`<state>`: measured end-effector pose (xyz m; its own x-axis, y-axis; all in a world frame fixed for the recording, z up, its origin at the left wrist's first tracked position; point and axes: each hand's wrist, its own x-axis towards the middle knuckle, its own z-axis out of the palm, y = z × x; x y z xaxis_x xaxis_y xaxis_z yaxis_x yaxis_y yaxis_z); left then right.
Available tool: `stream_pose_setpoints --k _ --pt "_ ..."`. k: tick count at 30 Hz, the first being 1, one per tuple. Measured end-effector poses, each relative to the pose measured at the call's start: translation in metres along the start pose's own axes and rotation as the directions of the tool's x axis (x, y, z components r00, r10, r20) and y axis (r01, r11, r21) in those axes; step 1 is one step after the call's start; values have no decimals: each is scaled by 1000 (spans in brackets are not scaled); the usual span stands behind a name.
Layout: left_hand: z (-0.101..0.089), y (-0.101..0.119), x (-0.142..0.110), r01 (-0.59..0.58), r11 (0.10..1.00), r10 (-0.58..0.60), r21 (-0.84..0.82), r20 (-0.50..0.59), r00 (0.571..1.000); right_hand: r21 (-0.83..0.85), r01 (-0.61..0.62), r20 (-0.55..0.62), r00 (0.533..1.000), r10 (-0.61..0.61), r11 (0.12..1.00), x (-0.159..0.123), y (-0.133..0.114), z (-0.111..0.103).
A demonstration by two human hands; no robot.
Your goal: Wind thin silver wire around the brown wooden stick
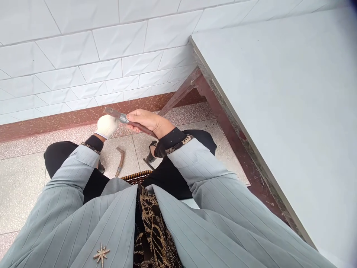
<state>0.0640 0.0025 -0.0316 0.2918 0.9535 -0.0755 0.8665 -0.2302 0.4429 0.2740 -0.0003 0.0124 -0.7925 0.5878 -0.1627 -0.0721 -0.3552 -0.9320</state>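
My right hand [147, 121] is bare and closed round a brown stick [141, 127] that slants up to the left. Silvery wire [123, 118] is wound in tight turns round the stick, just beyond my right thumb. My left hand [106, 126], in a white glove, is closed like a fist beside the stick's far end. Whatever its fingers grip is hidden from me. On the floor between my feet lies a bent brown stick [121, 160], with a binding near its lower end.
A white-topped table [279, 93] with a reddish-brown frame [214, 100] stands close on my right. Ahead rises a white tiled wall [83, 44] with a brown skirting band. A dark rod [148, 164] lies near my right shoe [151, 152] on the speckled floor [22, 178].
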Motion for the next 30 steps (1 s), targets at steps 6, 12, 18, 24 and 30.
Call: stream_pose_setpoints --k 6,12,18,24,30 --pt "-2 9 -23 -76 985 60 157 106 993 -450 -136 -459 883 -98 883 -3 -14 -31" --pt "-13 20 -41 -301 942 326 -151 186 927 -859 -426 -490 845 -214 285 0 -6 -21" --pt "-31 7 -36 -229 916 297 -328 173 939 -876 -188 31 898 440 444 -4 -10 -12" --pt "-21 10 -37 -4 757 196 -653 221 955 -545 8 -84 994 -64 838 -16 -28 -23" --pt "-11 26 -42 -189 842 341 -504 228 912 -630 -251 -547 815 -192 735 -1 -14 -28"
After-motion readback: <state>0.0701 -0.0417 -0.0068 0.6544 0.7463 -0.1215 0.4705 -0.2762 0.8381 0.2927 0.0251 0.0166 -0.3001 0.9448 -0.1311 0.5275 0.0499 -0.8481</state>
